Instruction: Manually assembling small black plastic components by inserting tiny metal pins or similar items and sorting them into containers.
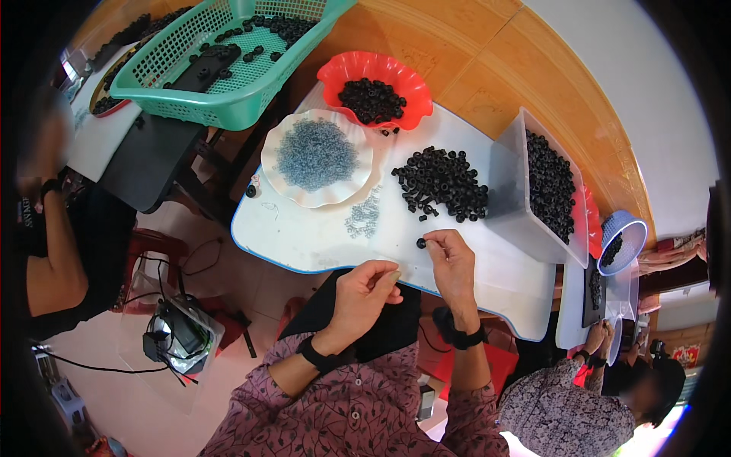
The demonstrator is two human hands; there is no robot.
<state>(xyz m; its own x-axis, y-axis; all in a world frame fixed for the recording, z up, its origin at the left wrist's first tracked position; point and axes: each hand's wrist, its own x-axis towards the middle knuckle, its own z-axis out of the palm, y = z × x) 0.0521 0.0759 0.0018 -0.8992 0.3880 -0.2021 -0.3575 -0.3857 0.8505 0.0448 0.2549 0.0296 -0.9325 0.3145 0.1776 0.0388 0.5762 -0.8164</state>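
Observation:
My right hand (452, 263) pinches a small round black part (421, 243) between thumb and forefinger, just over the front of the white table (304, 236). Close to it on the left, my left hand (364, 298) has thumb and forefinger pressed together; whatever is between them is too small to make out. Beyond my hands lies a loose heap of short black cylindrical parts (445, 181). Left of the heap are a scatter of tiny clear pieces (364, 217) and a white wavy-rimmed plate (274, 164) piled with similar tiny clear pieces.
Behind the plate stands a red wavy bowl (417, 95) of black parts. A translucent bin (509, 179) full of them tilts at the right. A green basket (236, 114) is at the far left. One person (579, 396) sits at right, another (57, 259) at left.

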